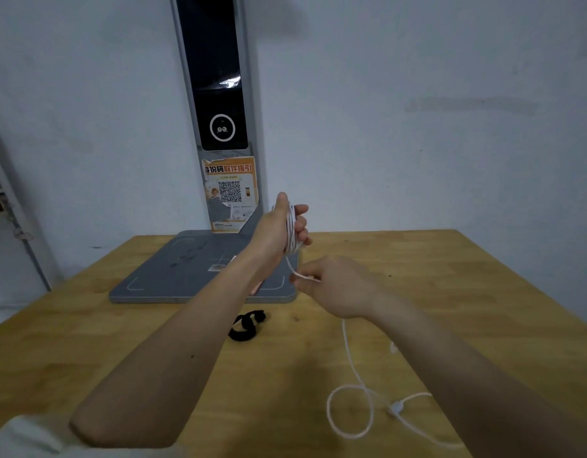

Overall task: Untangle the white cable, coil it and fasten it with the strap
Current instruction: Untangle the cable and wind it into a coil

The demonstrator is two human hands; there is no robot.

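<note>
My left hand is raised above the table, thumb up, with several turns of the white cable wound around its palm and fingers. From the coil one strand runs down to my right hand, which pinches it just below. The loose rest of the cable trails down onto the table at the right, makes one loop and carries a small white connector. The black strap lies curled on the wood below my left forearm, apart from both hands.
A wooden table spans the view. A grey flat base plate lies at its back left, under an upright grey device with a dark screen and an orange QR sticker. A white wall stands behind.
</note>
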